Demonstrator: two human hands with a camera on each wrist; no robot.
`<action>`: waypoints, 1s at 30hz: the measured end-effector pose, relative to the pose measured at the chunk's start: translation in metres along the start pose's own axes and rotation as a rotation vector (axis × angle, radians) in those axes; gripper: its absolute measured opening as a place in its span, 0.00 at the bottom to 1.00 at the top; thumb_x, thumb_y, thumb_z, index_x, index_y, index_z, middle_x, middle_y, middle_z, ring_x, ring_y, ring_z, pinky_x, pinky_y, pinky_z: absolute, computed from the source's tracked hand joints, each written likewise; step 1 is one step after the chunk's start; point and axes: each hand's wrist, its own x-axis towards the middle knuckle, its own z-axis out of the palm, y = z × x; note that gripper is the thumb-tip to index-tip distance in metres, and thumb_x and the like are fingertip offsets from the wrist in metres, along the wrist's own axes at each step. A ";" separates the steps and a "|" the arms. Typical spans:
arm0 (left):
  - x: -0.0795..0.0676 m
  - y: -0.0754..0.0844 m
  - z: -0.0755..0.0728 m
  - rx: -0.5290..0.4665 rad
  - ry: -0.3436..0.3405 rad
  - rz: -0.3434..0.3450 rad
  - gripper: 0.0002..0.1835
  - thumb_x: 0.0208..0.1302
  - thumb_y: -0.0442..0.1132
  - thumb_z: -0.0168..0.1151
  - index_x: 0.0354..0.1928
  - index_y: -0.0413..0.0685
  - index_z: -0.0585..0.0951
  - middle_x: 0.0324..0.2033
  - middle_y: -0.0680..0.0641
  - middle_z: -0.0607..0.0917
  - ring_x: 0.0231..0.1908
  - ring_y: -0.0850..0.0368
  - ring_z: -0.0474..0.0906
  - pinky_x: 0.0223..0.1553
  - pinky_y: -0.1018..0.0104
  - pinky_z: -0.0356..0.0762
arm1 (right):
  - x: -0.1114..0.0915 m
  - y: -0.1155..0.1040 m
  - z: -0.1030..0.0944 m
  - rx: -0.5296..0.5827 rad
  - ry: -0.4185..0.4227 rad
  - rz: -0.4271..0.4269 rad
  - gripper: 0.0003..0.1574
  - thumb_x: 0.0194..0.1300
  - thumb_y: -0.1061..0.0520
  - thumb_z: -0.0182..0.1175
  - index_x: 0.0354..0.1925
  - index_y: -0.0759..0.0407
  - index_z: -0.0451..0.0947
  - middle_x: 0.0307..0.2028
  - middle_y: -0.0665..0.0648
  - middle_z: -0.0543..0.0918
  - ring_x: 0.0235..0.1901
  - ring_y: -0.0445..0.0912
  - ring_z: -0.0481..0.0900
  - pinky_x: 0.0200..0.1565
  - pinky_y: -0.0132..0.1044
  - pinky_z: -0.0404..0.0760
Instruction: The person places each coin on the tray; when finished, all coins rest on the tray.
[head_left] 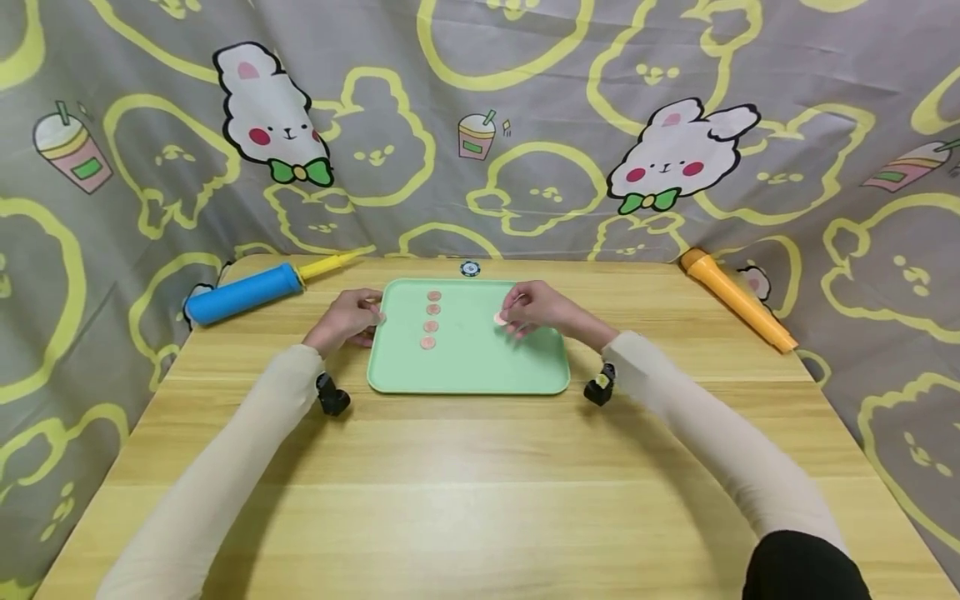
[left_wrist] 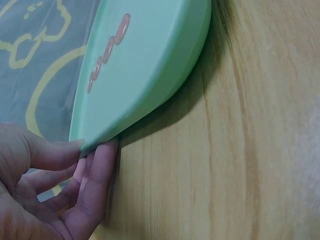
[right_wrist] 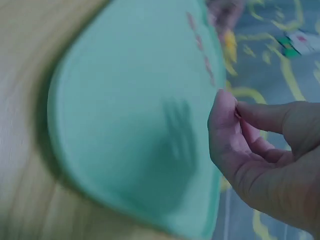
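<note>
A pale green tray (head_left: 465,375) lies on the wooden table, with several pink coin-like discs (head_left: 431,326) in a column on its left half. At the tray's left edge, my left hand (head_left: 347,317) holds the rim. In the left wrist view, the thumb of the left hand (left_wrist: 50,155) lies on top of the tray's rim (left_wrist: 107,136) and the fingers are beneath it. Over the right half of the tray, my right hand (head_left: 536,307) pinches one pink disc (head_left: 500,318) between thumb and finger. Only a sliver of that disc shows in the right wrist view, between the fingertips.
Behind the tray lies a small dark round chip (head_left: 470,268). A blue hand pump (head_left: 247,295) with a yellow nozzle is at the back left, an orange stick-shaped object (head_left: 738,300) at the back right. A patterned grey curtain (head_left: 555,92) hangs along the table's far edge.
</note>
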 end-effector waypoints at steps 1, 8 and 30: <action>0.000 0.000 0.000 -0.003 0.001 0.003 0.34 0.80 0.33 0.53 0.82 0.40 0.56 0.54 0.37 0.75 0.41 0.51 0.78 0.39 0.62 0.87 | 0.004 -0.002 0.007 0.001 -0.013 -0.003 0.10 0.74 0.66 0.62 0.49 0.72 0.76 0.43 0.72 0.85 0.35 0.53 0.88 0.45 0.48 0.90; 0.002 -0.003 0.000 -0.008 0.009 -0.012 0.34 0.80 0.33 0.53 0.82 0.41 0.57 0.55 0.37 0.75 0.43 0.50 0.79 0.40 0.62 0.87 | 0.022 -0.011 0.058 0.064 -0.108 -0.013 0.08 0.73 0.70 0.61 0.48 0.73 0.78 0.38 0.66 0.83 0.32 0.50 0.87 0.45 0.46 0.91; 0.002 -0.001 0.000 -0.011 0.004 -0.003 0.34 0.79 0.32 0.52 0.82 0.41 0.57 0.52 0.38 0.76 0.40 0.51 0.79 0.38 0.63 0.86 | 0.030 -0.036 0.112 -0.191 -0.128 0.040 0.19 0.67 0.64 0.71 0.23 0.64 0.75 0.19 0.60 0.85 0.17 0.45 0.84 0.31 0.40 0.90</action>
